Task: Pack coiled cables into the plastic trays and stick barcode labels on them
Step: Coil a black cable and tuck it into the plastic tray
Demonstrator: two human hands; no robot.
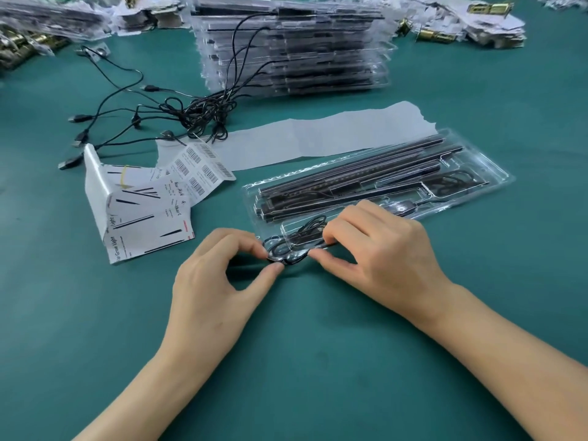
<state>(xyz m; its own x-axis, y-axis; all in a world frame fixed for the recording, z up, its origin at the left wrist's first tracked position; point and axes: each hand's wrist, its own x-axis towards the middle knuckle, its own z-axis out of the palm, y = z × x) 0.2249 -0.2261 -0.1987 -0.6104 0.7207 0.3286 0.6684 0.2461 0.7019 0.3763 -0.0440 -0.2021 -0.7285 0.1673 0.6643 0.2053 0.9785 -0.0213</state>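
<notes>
My left hand (pixel 210 281) and right hand (pixel 381 249) pinch thin black coiled cable (pixel 296 246) | tucking it into clear plastic tray (pixel 496 179) | white barcode labels (pixel 197 170) unapplied

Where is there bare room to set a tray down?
Bare: green table between the forearms, and right of the clear plastic tray. Crowded: left, with tangled black USB cables, barcode label sheet, printed white cards; and the tray's near end, where left hand and right hand pinch the coiled black cable.

Bare mat (pixel 302 361) near; tray stack (pixel 292 49) and loose cables (pixel 191 113) crowd beyond
</notes>
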